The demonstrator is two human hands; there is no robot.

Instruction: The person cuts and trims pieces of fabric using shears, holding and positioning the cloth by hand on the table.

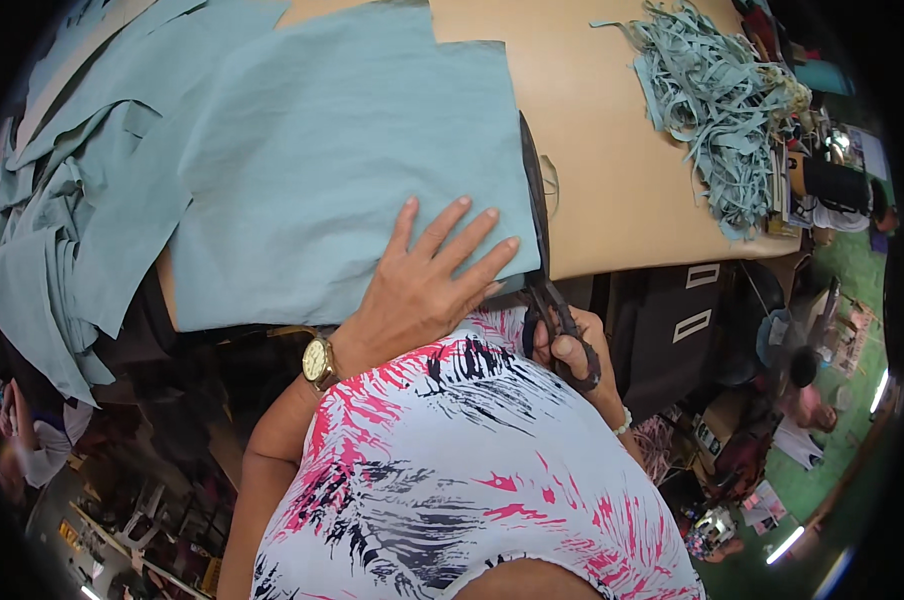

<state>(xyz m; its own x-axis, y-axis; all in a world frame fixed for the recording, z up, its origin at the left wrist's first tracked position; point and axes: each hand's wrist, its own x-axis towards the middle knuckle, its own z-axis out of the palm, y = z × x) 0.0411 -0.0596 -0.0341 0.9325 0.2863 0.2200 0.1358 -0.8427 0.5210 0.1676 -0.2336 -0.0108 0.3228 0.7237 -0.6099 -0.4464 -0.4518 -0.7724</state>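
Observation:
A pale teal sheet of leather or fabric (342, 150) lies flat on the tan table, its near edge reaching the table's front. My left hand (427, 265) rests on its near right part, fingers spread and pressing down, a watch on the wrist. Just past the sheet's near right corner, my right hand (582, 350) grips dark scissors (562, 320), fingers wrapped in the handles. The blades point away from me along the sheet's right edge, partly hidden. A dark strip (534, 185) shows beside that edge.
A heap of thin teal offcut strips (717, 120) lies at the table's far right. More teal pieces (62, 240) drape over the left end. The tan tabletop (612, 200) shows between sheet and heap. Dark drawers (672, 320) stand under the front edge. Other people sit farther off on both sides.

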